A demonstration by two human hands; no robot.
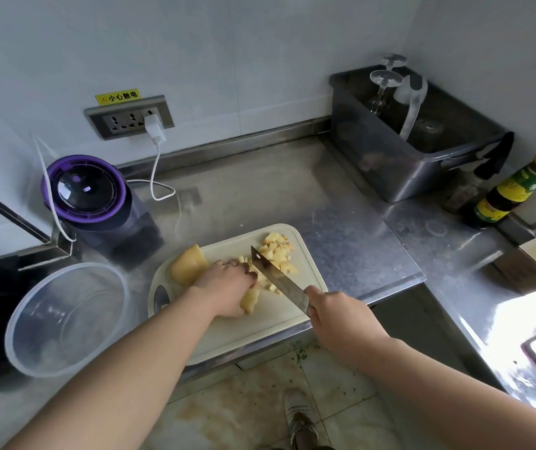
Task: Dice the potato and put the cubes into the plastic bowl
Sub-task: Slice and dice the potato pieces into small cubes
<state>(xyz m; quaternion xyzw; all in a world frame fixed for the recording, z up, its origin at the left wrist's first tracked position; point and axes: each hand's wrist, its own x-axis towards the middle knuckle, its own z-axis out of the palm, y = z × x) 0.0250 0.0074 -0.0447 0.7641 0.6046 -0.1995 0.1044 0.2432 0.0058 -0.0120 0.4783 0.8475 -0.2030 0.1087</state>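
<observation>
Steel knife in the right hand, fingers clenched round the handle, stands edge-down among yellow potato on a white cutting board. The left hand pins a potato piece, its fingers curled over it just beside the blade.

Diced cubes are heaped at the board's 1 o'clock corner, and an uncut chunk waits at 10 o'clock. The clear plastic bowl sits at the board's 8 o'clock with no cubes visible inside.

The chief hazard looks to be the fingertips: they sit so near the blade that a slip on wet potato could nick them. Cubes close to the board's far rim could roll onto the steel tabletop. The board's near edge appears to reach the tabletop's front lip, so hard chopping might shift it.

A purple-lidded appliance stands at 10 o'clock, its white cable trailing nearby. A grey bin is at 1 o'clock and a sauce bottle at 3. The uncut chunk and the left forearm lie between cubes and bowl.
</observation>
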